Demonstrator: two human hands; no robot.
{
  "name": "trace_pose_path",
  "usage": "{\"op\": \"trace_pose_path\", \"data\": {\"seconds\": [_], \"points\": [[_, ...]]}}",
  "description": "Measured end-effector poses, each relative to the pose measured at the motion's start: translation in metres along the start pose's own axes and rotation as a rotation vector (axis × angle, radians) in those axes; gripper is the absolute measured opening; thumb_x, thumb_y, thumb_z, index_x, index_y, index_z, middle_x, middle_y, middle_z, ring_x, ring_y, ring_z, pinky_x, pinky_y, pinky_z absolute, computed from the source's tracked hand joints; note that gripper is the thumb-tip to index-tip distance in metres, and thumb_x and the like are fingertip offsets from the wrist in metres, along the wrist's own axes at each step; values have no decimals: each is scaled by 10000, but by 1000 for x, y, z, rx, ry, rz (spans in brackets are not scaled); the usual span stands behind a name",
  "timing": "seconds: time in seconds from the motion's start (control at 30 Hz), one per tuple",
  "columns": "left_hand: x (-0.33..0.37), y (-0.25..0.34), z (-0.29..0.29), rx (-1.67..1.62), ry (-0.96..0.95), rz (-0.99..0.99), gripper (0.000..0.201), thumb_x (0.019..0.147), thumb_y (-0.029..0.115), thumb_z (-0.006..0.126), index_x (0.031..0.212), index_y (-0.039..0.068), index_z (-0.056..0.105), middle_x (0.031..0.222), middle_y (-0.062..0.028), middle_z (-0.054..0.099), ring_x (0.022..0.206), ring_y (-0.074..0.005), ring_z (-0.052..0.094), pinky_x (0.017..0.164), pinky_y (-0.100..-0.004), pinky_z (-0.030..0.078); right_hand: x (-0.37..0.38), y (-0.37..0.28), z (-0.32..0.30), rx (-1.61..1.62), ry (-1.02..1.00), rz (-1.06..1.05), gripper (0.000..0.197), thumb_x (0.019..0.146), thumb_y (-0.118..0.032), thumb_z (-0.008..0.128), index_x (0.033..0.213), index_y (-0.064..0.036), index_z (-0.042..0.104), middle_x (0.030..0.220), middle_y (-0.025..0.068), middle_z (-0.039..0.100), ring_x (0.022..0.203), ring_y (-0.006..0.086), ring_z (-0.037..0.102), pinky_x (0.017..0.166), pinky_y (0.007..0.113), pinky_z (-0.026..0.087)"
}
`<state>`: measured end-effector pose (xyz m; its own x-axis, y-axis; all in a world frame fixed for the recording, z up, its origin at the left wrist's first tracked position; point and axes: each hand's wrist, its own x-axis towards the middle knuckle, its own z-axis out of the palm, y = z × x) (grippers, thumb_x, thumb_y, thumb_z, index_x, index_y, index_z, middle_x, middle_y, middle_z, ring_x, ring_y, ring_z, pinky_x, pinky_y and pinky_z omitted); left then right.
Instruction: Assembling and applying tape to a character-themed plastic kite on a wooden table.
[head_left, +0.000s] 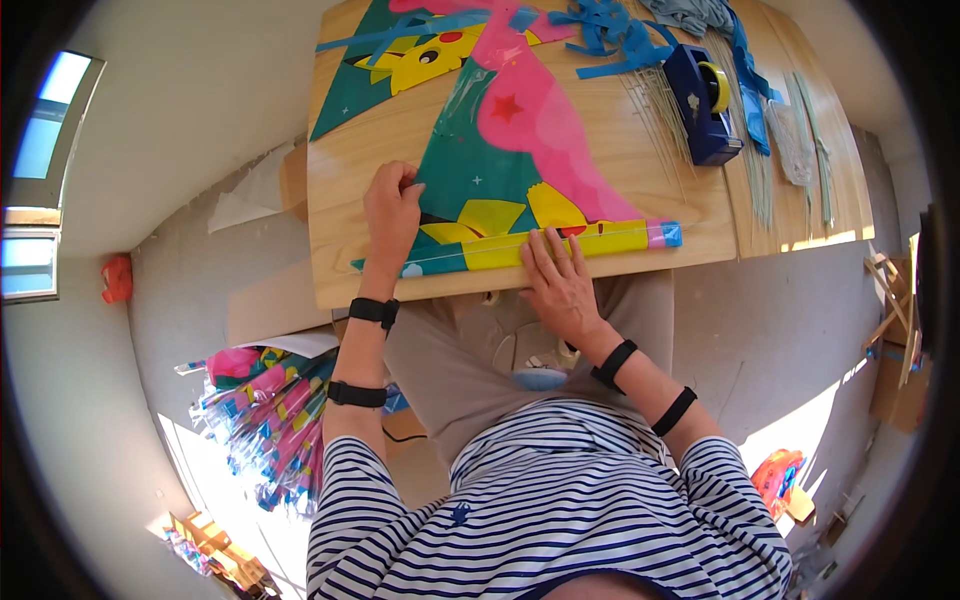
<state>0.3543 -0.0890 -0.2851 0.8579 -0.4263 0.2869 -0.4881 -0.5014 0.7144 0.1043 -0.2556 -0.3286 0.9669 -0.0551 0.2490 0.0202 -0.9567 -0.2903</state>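
Note:
A thin printed sheet [500,150] in green, pink and yellow, perhaps a kite panel, lies on the wooden table. Its near edge forms a folded band [490,252] with a thin pale line along it and a blue tip at the right end. My right hand [560,283] presses down on this band, fingers stretched out. At the sheet's left edge, my left hand [393,212] is closed, its thumb and fingertips drawn together; whatever is between them is hidden. Farther back lies a second printed sheet [425,60] with a yellow cartoon face, partly under the first.
A blue tape dispenser [700,110] with a yellow roll stands on the table's [650,190] right side, beside thin rods [655,105]. Blue strips [610,35] lie at the back. Below left of the table is a bundle of printed sheets [275,415]; an orange bag [778,478] lies lower right.

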Motion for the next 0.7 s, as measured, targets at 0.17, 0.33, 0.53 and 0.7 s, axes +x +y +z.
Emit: {"op": "trace_pose_path", "data": {"seconds": [0.17,0.33,0.53,0.7], "points": [[-41,18,12,257,68,356,125,825,-13,693,931,44,660,893,-109,635,825,-314,634,704,-397,522,0,-1,-1,-22,7,-7,749,808,-262,777,1453,17,517,1565,188,446,1485,398,374,1249,552,245],[-62,15,33,421,0,502,133,778,36,645,895,96,624,862,-75,571,846,-287,603,702,-403,511,1,-2,0,-38,11,-12,746,794,-263,781,1439,14,531,1557,184,454,1481,393,379,1249,557,243],[-70,6,38,453,-90,534,133,766,58,648,885,114,627,860,-53,548,869,-264,591,717,-389,507,-1,-1,4,-57,30,-15,724,789,-260,781,1424,2,553,1547,173,463,1475,382,386,1247,556,251],[-72,12,32,448,-119,544,133,774,46,642,892,109,643,870,-56,561,865,-271,594,730,-395,499,-1,-1,5,-55,32,-12,720,789,-259,782,1423,-4,554,1535,171,468,1464,375,396,1244,551,258]]}}
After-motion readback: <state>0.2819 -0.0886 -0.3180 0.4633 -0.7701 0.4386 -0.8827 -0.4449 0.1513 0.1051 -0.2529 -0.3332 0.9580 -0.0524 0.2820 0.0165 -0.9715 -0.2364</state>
